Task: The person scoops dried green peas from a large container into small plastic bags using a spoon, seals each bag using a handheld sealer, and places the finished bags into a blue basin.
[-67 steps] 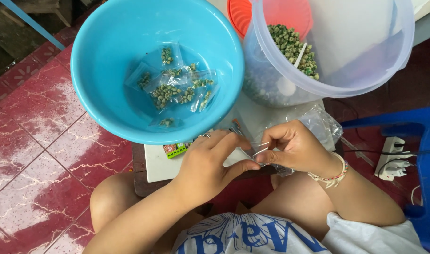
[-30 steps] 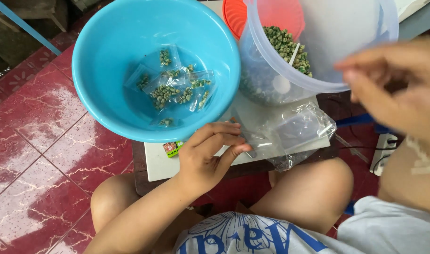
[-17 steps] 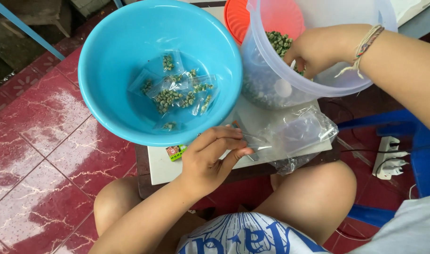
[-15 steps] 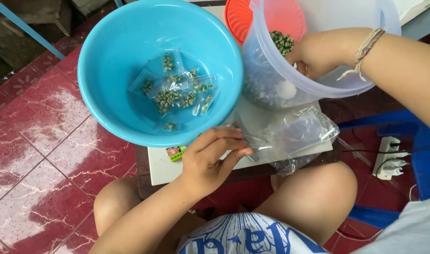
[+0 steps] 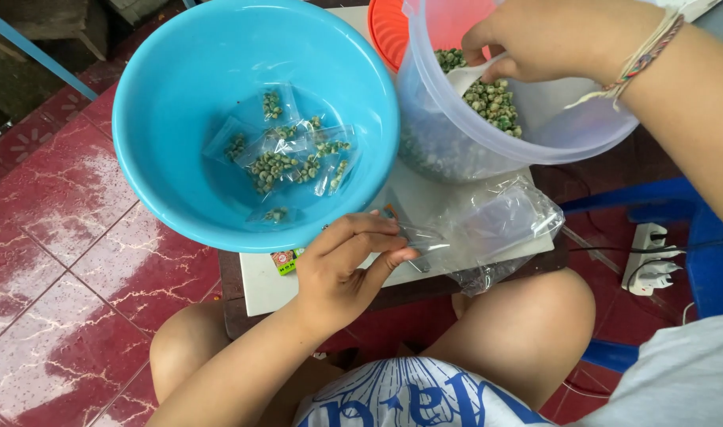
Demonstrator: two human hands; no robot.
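red glazed floor tiles (image 5: 53,261), wet-looking and veined with white, fill the left of the scene, with a blue bar (image 5: 29,49) slanting across the far corner. a big turquoise basin (image 5: 164,182) sits on a low white board (image 5: 259,289) and holds several small clear packets of green peas (image 5: 286,154) scattered over its bottom. the seated person's left hand (image 5: 346,265) rests at the board's front edge, just under the basin's rim, thumb and fingertips pinched together on a small empty clear bag (image 5: 423,236). beside it a heap of clear plastic bags (image 5: 496,229) lies crumpled on the board, spilling over its edge above the bare knee. behind that stands a translucent plastic tub (image 5: 488,150) part-filled with loose green peas (image 5: 492,103), with an orange lid (image 5: 389,32) touching its far side. the right hand (image 5: 551,35), a woven bracelet at its wrist, reaches down into the tub, fingers closed on a white scoop (image 5: 468,77) among the peas. at far right, a blue plastic chair (image 5: 694,237) and a white power strip (image 5: 654,265) with black cords lie on dark red floor.
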